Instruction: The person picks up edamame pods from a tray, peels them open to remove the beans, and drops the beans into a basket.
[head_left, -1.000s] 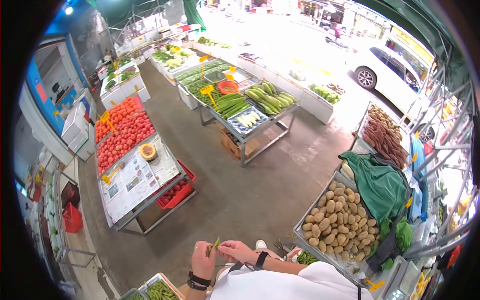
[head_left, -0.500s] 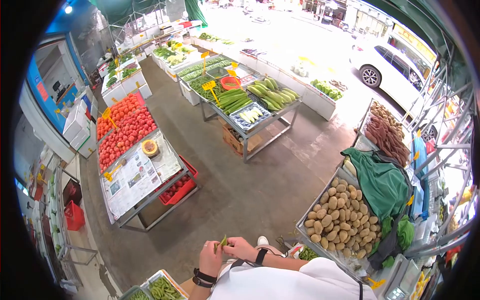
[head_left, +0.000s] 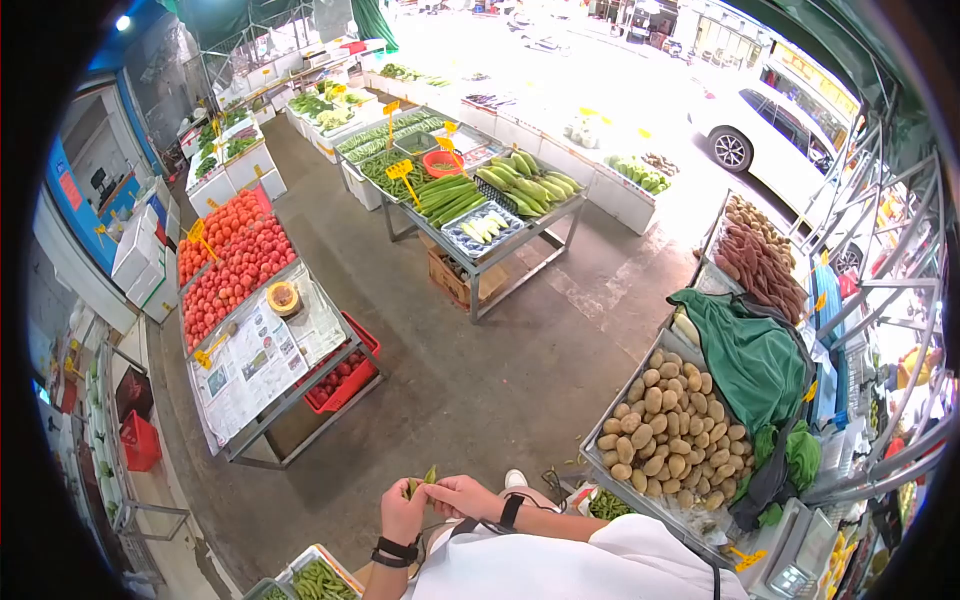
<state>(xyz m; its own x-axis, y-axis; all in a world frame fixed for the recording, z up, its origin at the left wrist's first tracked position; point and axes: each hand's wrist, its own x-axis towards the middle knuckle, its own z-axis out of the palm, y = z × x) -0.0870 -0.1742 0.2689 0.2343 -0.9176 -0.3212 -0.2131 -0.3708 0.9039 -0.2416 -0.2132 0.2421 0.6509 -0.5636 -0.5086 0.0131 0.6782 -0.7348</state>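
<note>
My left hand [head_left: 403, 512] and my right hand [head_left: 466, 497] meet in front of my lap, fingers pinched together. Between them is a small green pod [head_left: 430, 475], its tip poking up above the fingertips; both hands appear to grip it. Below my left hand stands a white foam box [head_left: 345, 572] holding similar green pods [head_left: 320, 580], with a greenish tray [head_left: 268, 588] of green pieces beside it. By my right forearm, another batch of green pods [head_left: 606, 504] sits in a container partly hidden by my shirt.
Potatoes [head_left: 670, 430] fill a bin at right, with a green cloth [head_left: 750, 345] and a scale [head_left: 790, 550] near it. A tomato table [head_left: 240, 270] stands at left, with newspaper [head_left: 250, 360]. A vegetable table [head_left: 480, 265] is ahead; a white car [head_left: 760, 130] is parked outside.
The view has shifted slightly, so the stalls sit a little further left. My hands stay together at the pod, which now sticks up a bit differently between the fingers.
</note>
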